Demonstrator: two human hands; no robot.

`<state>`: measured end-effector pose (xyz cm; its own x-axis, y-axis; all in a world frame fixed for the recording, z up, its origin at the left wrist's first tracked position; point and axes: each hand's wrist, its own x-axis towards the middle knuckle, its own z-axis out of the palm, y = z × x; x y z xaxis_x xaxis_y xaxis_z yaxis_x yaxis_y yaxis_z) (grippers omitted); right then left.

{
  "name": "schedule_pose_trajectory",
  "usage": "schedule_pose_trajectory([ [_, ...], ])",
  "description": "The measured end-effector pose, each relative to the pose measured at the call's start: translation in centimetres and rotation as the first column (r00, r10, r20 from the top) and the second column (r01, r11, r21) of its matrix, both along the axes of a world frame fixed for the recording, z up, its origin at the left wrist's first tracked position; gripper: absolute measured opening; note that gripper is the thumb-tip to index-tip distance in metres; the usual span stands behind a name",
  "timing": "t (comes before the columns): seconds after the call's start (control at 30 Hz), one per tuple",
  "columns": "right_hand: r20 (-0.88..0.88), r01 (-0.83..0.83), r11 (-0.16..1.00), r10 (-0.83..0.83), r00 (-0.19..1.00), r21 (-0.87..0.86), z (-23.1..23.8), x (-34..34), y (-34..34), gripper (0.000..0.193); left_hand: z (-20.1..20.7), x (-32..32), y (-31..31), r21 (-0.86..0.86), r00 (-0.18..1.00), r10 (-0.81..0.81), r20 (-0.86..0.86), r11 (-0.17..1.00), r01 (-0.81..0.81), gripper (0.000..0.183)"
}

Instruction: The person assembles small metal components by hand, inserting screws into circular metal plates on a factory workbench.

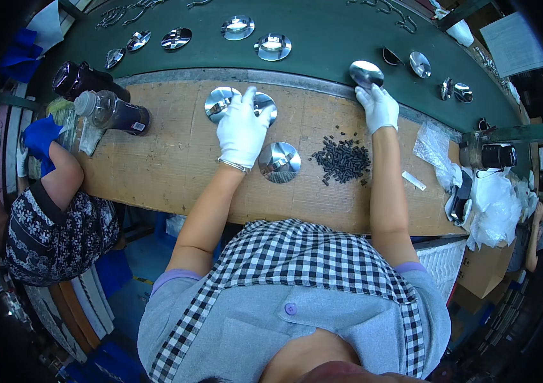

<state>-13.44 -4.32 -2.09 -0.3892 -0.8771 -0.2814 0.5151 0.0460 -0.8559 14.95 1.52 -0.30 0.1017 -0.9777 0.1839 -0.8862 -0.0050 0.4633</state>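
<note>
My left hand (242,133), in a white glove, is at two shiny round metal discs on the cardboard. Its fingers reach over the edge of the left disc (218,102). The thumb and forefinger are closed about the right disc (266,102), partly covering it. A third mirror-like disc (279,162), with a raised strip across it, lies nearer to me. My right hand (378,108), also gloved, pinches the near edge of a domed polished disc (366,73) over the edge of the green belt. Between my forearms is a pile of small black cylindrical pieces (343,159).
Several more polished discs (273,46) and bent metal pieces lie on the green belt (322,38). A clear jar (112,113) and a dark bottle stand at left. Plastic bags (496,207) and a small white strip (414,180) are at right. Another person (60,223) sits at left.
</note>
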Motion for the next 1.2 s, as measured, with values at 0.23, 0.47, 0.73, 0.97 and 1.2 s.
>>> schedule_pose_trajectory([
  [0.23,-0.604,-0.541,0.821,0.529,0.596,0.185,2.6,7.7,4.4,0.056,-1.4,-1.6,-1.5,0.002,0.761,-0.165,-0.628,0.977,0.213,0.043],
  [0.47,-0.477,-0.518,0.849,0.5,0.723,0.105,2.8,7.8,5.1,0.033,-0.7,-3.1,-2.2,-0.052,0.472,-0.116,-0.874,0.988,0.147,0.033],
  [0.73,-0.385,-0.504,0.848,0.526,0.758,0.166,3.2,7.2,6.4,0.03,0.4,-3.9,-1.3,0.072,0.152,-0.025,-0.988,0.799,0.597,0.037],
  [0.97,-0.804,-0.285,0.958,0.182,0.567,0.015,1.8,5.8,4.5,0.032,-0.6,-5.0,-2.8,0.142,0.422,-0.038,-0.906,0.911,0.387,0.031],
  [1.2,-0.423,-0.261,0.963,0.262,0.868,0.06,0.3,5.3,4.5,0.029,-0.7,-6.4,-2.4,0.034,0.303,-0.09,-0.949,0.924,0.38,0.03],
])
